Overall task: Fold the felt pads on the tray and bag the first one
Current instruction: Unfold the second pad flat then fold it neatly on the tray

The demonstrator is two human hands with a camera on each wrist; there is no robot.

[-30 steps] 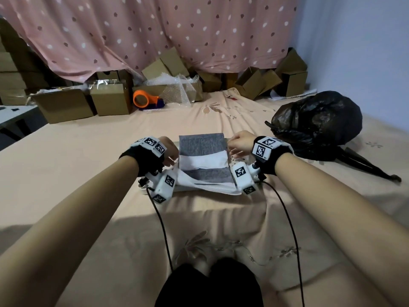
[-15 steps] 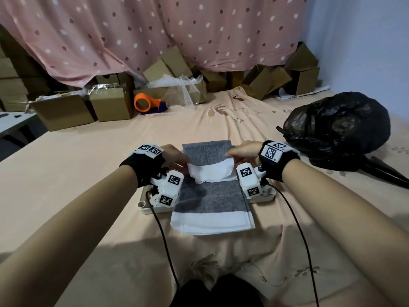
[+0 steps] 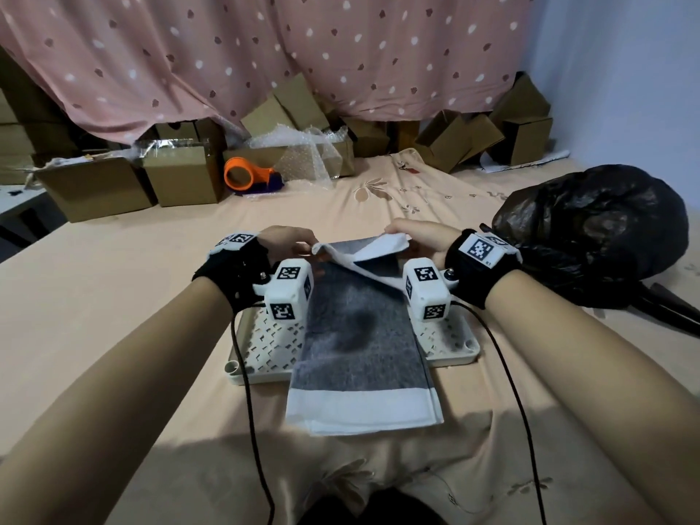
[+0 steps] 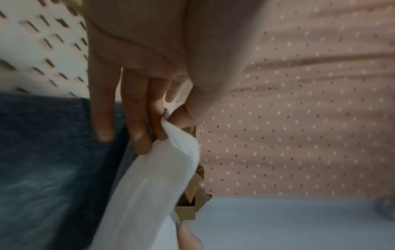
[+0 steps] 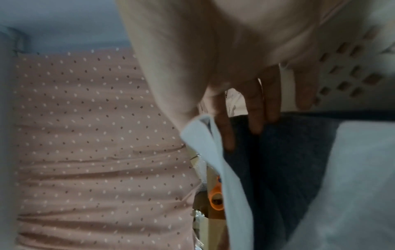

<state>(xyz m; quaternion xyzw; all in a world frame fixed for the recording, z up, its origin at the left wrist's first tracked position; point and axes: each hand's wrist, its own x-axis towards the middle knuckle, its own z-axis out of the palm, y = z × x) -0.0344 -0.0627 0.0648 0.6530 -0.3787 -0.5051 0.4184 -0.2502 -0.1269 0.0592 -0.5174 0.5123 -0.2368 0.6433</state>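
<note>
bed sheet (image 3: 113,297): peach, floral print, covers the whole work surface; everything is laid on it.
curtain (image 3: 265,51): pink, dotted, hung across the back; its lower edge is draped over the boxes.
black bag (image 3: 591,236): crumpled plastic, set on the sheet just right of the right wrist, apart from the tray.
cardboard boxes (image 3: 182,180): lined up along the back under the curtain, some open, some tipped over.
bubble wrap (image 3: 303,153): piled loose over the middle boxes.
tape dispenser (image 3: 246,178): orange, placed in front of the boxes, far from the tray.
tray (image 3: 454,346): cream, perforated base, seen between the forearms; most of its middle is hidden by the pad.
felt pad (image 3: 356,335): grey face with white bands, spread lengthwise over the tray; near end overhangs the tray onto the sheet, far end is lifted off the tray and turned back so the white underside is shown.
left hand (image 3: 288,240): far left corner of the pad is pinched between thumb and fingers (image 4: 138,133); little finger is held straight, free.
right hand (image 3: 420,236): far right corner is gripped, thumb on the white side, fingers (image 5: 226,133) behind on the grey side.
cables (image 3: 250,411): black, run from both wrist cameras toward the body, the left one across the tray's near left corner.
</note>
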